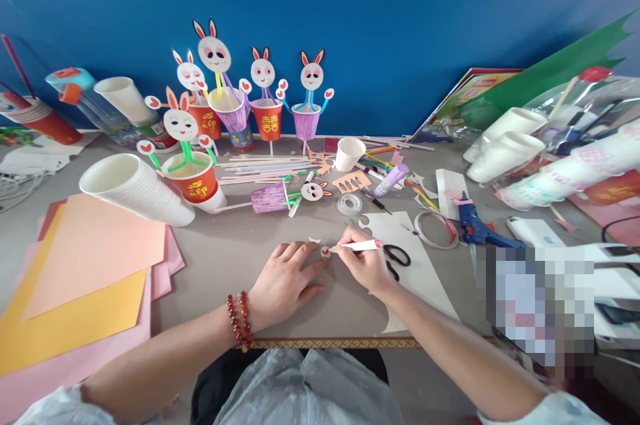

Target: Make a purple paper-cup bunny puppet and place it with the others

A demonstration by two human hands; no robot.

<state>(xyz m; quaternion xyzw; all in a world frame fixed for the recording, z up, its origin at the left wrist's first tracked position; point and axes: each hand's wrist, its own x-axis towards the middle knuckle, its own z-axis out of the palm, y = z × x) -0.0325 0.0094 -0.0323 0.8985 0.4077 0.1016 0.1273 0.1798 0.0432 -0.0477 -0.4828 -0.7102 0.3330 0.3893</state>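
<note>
Holding marker (364,245) at disc (325,257), our right hand (367,271) has its heart (326,252) mostly red; left hand (280,285) lies spread beside it (rabbits (181,126) beyond look finished).

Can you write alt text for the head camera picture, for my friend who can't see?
A right hand holds a white marker to a small paper circle with a red heart, while the left hand rests beside it. Behind, five paper-cup bunnies stand before a blue wall.
</note>
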